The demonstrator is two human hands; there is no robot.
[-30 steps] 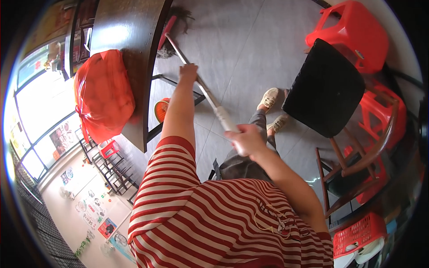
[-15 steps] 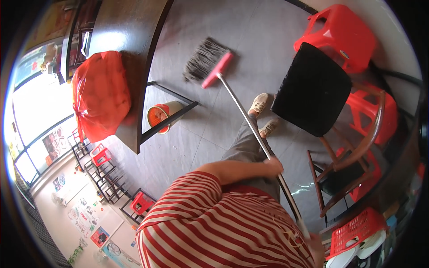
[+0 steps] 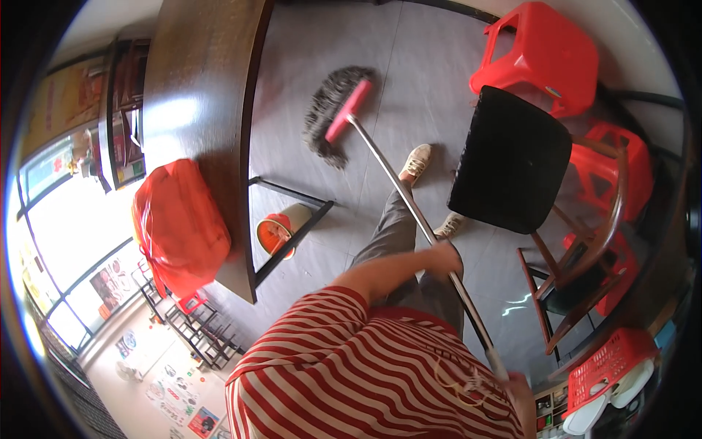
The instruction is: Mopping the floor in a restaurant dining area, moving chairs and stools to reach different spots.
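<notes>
A mop [image 3: 330, 110] with a grey string head and a pink clamp lies on the tiled floor [image 3: 431, 51] ahead of my feet. Its metal pole slants down to the right, toward my body. My left hand [image 3: 443, 260] is wrapped around the middle of the pole, slightly blurred. Near the pole's upper end, at my right side, my right hand [image 3: 516, 386] is closed on the handle; its fingers are only partly visible. Both of my shoes show beside the pole, the left one stepped forward.
Left stands a dark wooden table [image 3: 201, 58] bearing a full red plastic bag [image 3: 183, 227]. A waste bin [image 3: 276, 235] sits by its metal leg. On the right are a black-seated chair [image 3: 512, 161], red plastic stools [image 3: 545, 55] and a red basket [image 3: 607, 369].
The mop head has turned and its strings now trail in a curve to the left of the clamp. My left foot has stepped forward. The view has shifted, with the table appearing lower.
</notes>
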